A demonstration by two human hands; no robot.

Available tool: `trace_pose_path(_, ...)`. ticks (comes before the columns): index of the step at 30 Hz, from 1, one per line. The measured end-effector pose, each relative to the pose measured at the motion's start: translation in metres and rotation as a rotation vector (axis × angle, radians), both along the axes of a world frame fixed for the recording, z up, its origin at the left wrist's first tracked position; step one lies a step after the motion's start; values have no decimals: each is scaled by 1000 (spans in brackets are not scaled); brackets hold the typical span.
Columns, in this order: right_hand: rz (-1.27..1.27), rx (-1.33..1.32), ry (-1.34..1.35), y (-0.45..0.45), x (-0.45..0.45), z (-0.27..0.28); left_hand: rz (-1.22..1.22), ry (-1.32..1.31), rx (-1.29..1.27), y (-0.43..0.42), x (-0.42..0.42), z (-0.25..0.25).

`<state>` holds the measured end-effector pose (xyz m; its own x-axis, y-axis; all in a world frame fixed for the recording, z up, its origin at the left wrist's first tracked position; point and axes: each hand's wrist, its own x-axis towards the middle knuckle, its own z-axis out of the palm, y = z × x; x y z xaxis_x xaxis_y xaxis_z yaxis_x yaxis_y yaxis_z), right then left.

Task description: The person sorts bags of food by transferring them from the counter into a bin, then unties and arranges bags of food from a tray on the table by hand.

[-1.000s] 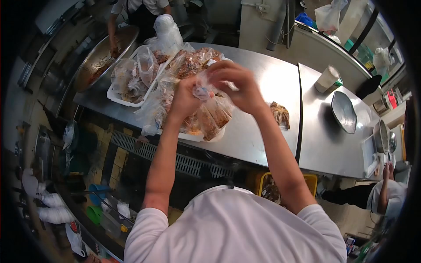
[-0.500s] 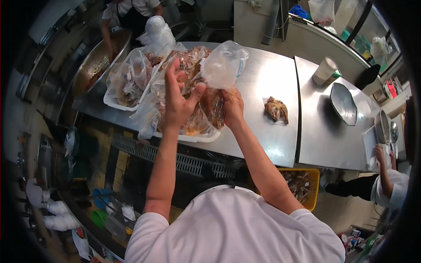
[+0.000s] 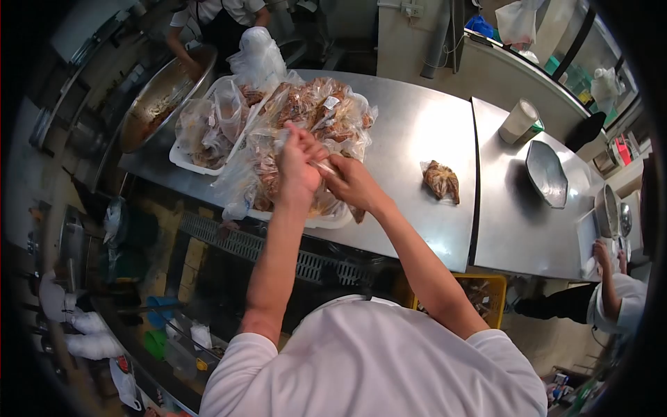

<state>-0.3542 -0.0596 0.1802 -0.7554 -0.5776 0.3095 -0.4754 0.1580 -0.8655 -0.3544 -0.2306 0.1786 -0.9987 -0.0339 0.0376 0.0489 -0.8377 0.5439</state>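
Note:
Both my hands meet over a white tray heaped with clear bags of brown food. My left hand has its fingers curled round the gathered neck of a clear plastic bag. Close against it on the right, my right hand pinches the same plastic. The bag's brown contents hang below, mostly hidden by my hands. One small bagged portion lies by itself on the steel table to the right.
Another white basket of bags stands left, beside a large metal bowl where a person works. On the right are a container, a dark oval dish and another person. A yellow crate stands below.
The puffed-up bag top has been gathered and narrowed between my hands. My left hand has closed from spread fingers, and both hands have come together. The person at the bowl has shifted an arm.

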Motion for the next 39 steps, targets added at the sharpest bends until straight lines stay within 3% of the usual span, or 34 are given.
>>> trace_pose_path(1, 4, 6, 7, 4, 0, 9, 4, 7, 6, -20, -5, 0)
trace_pose_path(3, 57, 63, -319, 10, 1, 25, -103, 209, 16, -37, -3, 8)
trace_pose_path(4, 53, 55, -323, 12, -1, 22, -142, 273, 16, -39, 2, 16)
trace_pose_path(6, -79, 113, 194, 23, -14, 16, 975, 363, -1292, -11, 30, 77)
trace_pose_path(7, -91, 117, 195, 28, -18, 23, 966, 369, -1286, 4, 34, 94)
trace_pose_path(8, -62, 120, 143, 35, -16, 35, 880, 670, -1731, 22, 40, 104)
trace_pose_path(9, -26, 124, 90, 39, -17, 40, 774, 762, -1883, 16, 36, 89)
trace_pose_path(10, 47, -38, 347, 38, -27, 37, 653, 871, -2020, 10, 32, 75)
trace_pose_path(11, 57, -39, 354, 47, -32, 35, 520, 985, -2130, 5, 28, 60)
trace_pose_path(12, 45, 82, 677, 58, -36, 42, 128, 698, -2090, -6, 27, 64)
trace_pose_path(13, 44, 129, 753, 61, -38, 41, -250, 415, -1985, -12, 25, 65)
trace_pose_path(15, 39, 214, 908, 67, -44, 38, -248, 343, -1889, -4, 41, 64)
trace_pose_path(17, -174, 20, 370, 50, -45, 31, -122, 47, -984, 30, 64, 60)
trace_pose_path(19, -168, -109, 296, 37, -35, 38, -36, 228, -639, 85, 86, 45)
trace_pose_path(21, 335, -585, -367, 37, -22, 59, -167, 229, -667, 92, 80, 31)
trace_pose_path(22, 443, -581, -364, 40, -19, 61, -297, 232, -698, 91, 74, 18)
trace_pose_path(23, 445, -579, -369, 37, -18, 56, -223, 201, -769, 74, 58, 4)
trace_pose_path(24, 358, -516, -296, 34, -19, 46, -152, 165, -841, 57, 42, -10)
trace_pose_path(26, 105, -352, -26, 29, -34, 17, -44, 148, -826, 40, 36, 16)
trace_pose_path(27, 103, -353, -21, 31, -32, 20, 11, 142, -819, 34, 35, 30)
trace_pose_path(29, -147, -208, -386, 32, -12, 24, 68, 122, -810, 36, 42, 43)
trace_pose_path(31, -169, -307, -356, 31, -3, 15, 469, 316, -1588, 59, 55, 46)
trace_pose_path(32, -253, -335, -305, 31, -4, 10, 619, 319, -1686, 74, 59, 44)
trace_pose_path(36, -297, -469, -378, 47, 0, 1, 742, 466, -1603, 94, 47, 25)
trace_pose_path(39, -277, -483, -482, 68, 4, -3, 622, 355, -1493, 96, 39, 19)
